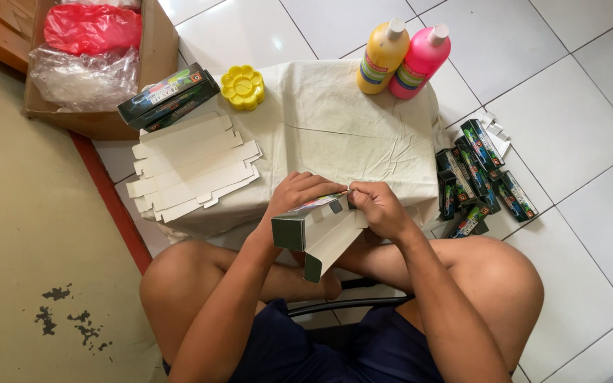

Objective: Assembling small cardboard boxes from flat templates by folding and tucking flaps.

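Left hand: grips half-folded green carton; open flap hangs down
Right hand: pinches carton's end flap
Counter: cloth-covered; flat blanks stacked left

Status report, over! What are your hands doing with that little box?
Both hands, left hand and right hand, shut on half-folded carton. End flap open. Flat blanks left, finished boxes right; nothing blocking.

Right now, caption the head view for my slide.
Both hands, left hand and right hand, fold a small dark green cardboard carton beside a stack of flat white carton blanks.
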